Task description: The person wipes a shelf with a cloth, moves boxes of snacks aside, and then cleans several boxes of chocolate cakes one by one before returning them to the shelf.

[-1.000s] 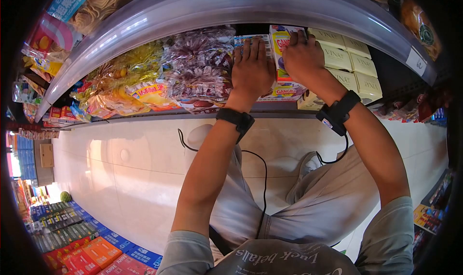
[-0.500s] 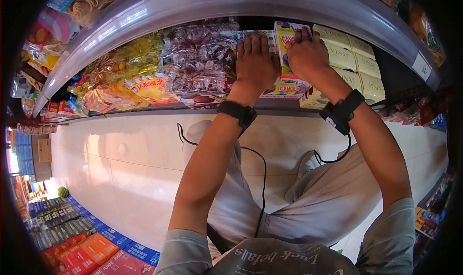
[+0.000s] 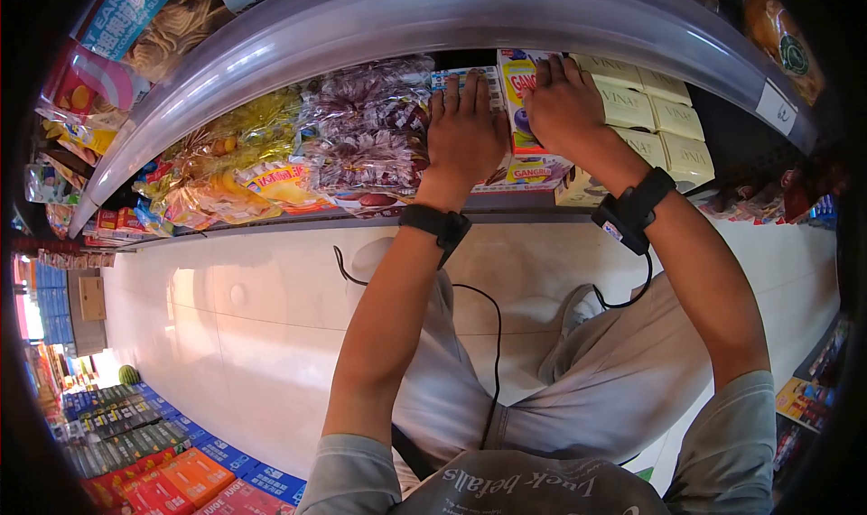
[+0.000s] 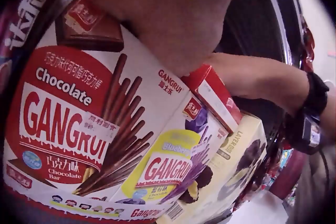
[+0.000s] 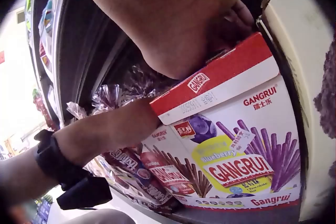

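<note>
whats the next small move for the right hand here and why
Probably lift the right hand gently off the upper Gangrui box. That box appears supported by the blueberry Gangrui box, its red-and-white end roughly in line with the front below. The left hand lies flat beside it, near the chocolate Gangrui box, so a straight lift should disturb little.

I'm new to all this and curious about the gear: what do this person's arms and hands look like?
The left hand and right hand are gloveless. Each wrist wears a black strap and dark boxy device; the right device has a pale label and thin black cable. Short sleeves are grey.
</note>
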Demonstrator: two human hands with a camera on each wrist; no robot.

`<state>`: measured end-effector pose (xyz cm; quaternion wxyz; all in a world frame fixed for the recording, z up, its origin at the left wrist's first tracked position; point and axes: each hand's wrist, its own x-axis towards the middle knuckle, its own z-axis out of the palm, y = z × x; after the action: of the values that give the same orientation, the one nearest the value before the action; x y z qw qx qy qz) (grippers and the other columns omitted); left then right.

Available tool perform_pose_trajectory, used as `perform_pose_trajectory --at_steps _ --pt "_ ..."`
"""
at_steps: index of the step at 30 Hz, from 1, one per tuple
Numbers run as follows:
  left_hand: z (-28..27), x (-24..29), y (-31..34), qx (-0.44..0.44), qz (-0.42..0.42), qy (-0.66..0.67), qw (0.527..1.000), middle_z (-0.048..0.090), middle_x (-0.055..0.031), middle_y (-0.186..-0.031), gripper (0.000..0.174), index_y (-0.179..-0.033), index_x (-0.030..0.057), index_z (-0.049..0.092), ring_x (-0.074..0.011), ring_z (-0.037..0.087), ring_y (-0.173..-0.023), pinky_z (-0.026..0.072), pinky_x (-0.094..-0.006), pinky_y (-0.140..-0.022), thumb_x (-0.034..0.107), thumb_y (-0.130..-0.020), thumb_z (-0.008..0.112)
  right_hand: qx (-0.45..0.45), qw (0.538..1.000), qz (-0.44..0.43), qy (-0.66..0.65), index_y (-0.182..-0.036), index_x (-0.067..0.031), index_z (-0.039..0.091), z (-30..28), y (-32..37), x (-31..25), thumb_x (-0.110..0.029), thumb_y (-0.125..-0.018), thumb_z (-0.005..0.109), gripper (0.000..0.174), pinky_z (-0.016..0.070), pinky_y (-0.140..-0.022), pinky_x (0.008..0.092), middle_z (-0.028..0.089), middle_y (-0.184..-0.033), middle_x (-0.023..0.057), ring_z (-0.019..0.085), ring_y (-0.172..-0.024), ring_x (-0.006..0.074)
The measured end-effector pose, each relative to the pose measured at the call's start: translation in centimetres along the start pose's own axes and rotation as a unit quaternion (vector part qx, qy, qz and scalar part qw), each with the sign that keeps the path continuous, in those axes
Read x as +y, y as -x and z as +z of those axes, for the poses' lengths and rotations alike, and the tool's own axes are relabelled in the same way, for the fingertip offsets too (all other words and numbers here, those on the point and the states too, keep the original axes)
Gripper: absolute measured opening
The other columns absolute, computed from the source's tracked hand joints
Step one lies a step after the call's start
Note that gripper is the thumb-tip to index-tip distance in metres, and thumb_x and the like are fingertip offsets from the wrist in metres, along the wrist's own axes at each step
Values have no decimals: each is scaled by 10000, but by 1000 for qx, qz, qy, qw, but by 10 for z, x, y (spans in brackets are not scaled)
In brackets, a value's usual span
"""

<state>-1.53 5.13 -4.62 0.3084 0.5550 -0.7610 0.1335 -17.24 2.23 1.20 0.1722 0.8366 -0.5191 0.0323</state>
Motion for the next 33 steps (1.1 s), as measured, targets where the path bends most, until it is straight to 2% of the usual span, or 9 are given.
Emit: perform_pose_trajectory --at_steps 7,11,14,20,23,28,33 --pt "-2 0 -1 -9 4 -18 1000 457 -221 -1343 544 -1265 -56 473 -435 440 -1213 351 -508 -995 289 -849 538 -48 998 11 -25 -1248 109 495 -6 -3 0 -249 -900 480 500 283 -1056 436 444 -1350 272 364 -1291 378" --pt "-2 -8 -13 -91 -22 30 995 445 -263 -1332 546 -1275 -70 448 -454 429 -1218 335 -521 -1015 256 -845 536 -54 998 14 -9 -1281 139 437 1 -6 -1 -257 -912 464 541 265 -1072 442 404 -1379 290 340 -1313 379" --pt "15 -18 -21 -68 -46 85 993 436 -290 -1322 540 -1284 -70 434 -484 410 -1223 317 -529 -1030 232 -847 530 -47 998 20 -21 -1283 151 422 5 -5 -2 -258 -916 460 551 264 -1074 445 403 -1375 298 332 -1322 374" --pt "21 -16 -16 -40 -34 24 998 397 -317 -1344 512 -1292 -65 419 -528 378 -1224 305 -541 -1035 190 -857 510 -32 999 -4 -16 -1272 151 433 2 -2 0 -252 -908 472 544 283 -1062 441 443 -1336 302 354 -1305 379" --pt "19 -14 -18 -74 -54 38 995 370 -330 -1353 543 -1297 -78 412 -532 302 -1279 238 -557 -1073 217 -851 503 -37 999 -3 -30 -1264 155 438 -2 -2 1 -233 -886 491 544 290 -1058 438 458 -1321 301 367 -1293 381" --pt "19 -13 -18 -84 -54 31 995 367 -322 -1363 556 -1308 -69 411 -543 277 -1288 218 -569 -1078 224 -847 511 -33 999 3 -37 -1258 162 436 0 -3 2 -213 -865 509 548 294 -1056 433 461 -1315 303 371 -1290 380" --pt "13 -7 -20 -103 -61 9 993 359 -311 -1380 554 -1320 -48 417 -556 281 -1280 220 -580 -1072 247 -857 487 -58 998 6 -32 -1281 156 412 -3 -4 2 -257 -914 472 555 285 -1064 434 421 -1353 300 352 -1307 375"
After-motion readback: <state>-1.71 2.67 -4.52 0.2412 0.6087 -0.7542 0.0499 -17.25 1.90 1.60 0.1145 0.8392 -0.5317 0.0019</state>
